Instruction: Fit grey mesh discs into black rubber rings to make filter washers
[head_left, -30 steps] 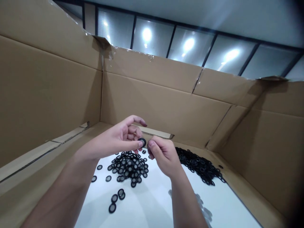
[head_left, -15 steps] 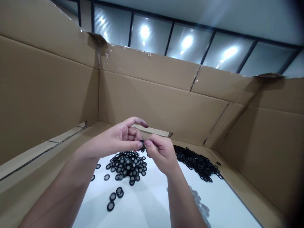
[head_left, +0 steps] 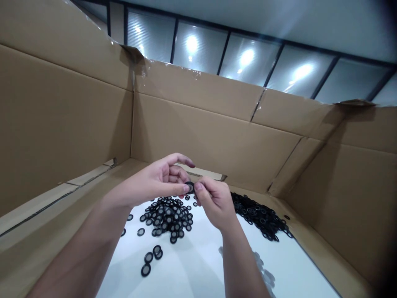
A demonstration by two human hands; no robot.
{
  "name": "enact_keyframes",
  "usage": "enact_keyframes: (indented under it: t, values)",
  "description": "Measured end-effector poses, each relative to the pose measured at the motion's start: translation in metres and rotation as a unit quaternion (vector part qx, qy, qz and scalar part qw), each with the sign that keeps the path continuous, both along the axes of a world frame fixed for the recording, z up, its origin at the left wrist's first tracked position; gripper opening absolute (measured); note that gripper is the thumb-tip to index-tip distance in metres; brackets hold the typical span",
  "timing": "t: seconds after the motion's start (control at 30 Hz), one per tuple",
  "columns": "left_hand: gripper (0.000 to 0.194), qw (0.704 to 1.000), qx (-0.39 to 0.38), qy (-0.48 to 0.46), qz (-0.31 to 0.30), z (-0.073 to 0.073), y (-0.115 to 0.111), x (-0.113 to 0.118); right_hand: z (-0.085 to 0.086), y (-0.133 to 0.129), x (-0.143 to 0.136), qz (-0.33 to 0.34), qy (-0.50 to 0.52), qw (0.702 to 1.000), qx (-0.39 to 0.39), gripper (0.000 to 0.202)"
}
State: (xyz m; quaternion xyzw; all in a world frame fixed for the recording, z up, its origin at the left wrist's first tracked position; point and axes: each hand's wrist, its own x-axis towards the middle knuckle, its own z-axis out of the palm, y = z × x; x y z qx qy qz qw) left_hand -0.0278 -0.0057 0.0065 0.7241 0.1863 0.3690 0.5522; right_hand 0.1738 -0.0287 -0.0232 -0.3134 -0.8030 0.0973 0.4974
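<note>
Frame centre | our left hand (head_left: 164,178) pinches grey-centred black washer (head_left: 191,188), its face now more visible: handling seems ongoing | right hand (head_left: 216,202) adjacent, grip unclear

Cardboard walls (head_left: 198,111), dark-framed panes (head_left: 204,35) above — bright light spots (head_left: 247,57)

Am seeing a brown cardboard back wall (head_left: 198,132) beyond the left hand (head_left: 159,176) and right hand (head_left: 218,203), a creased left wall (head_left: 62,124) and a shadowed right wall (head_left: 356,198) flanking them. Also seeing shiny tape (head_left: 144,71) far above the left one, and dark-framed panes (head_left: 204,58) bearing bright spots, well beyond and above both.
</note>
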Motion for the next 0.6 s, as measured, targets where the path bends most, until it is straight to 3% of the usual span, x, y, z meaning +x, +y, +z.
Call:
enact_keyframes:
  t: [0.13, 0.27, 0.6]
  values:
    - [0.041, 1.000, 0.002, -0.010, 0.030, -0.002, 0.004, 0.001, 0.004, 0.000, 0.007, -0.015, -0.013, 0.999, -0.026, 0.010]
    - [0.043, 0.999, 0.009, 0.002, 0.031, -0.004, 0.009, 0.003, 0.007, -0.003, 0.010, 0.010, -0.047, 0.999, -0.025, 0.035]
    - [0.045, 1.000, -0.007, -0.007, 0.009, -0.009, 0.011, 0.010, 0.011, -0.006, 0.010, -0.028, -0.086, 0.996, -0.012, 0.022]
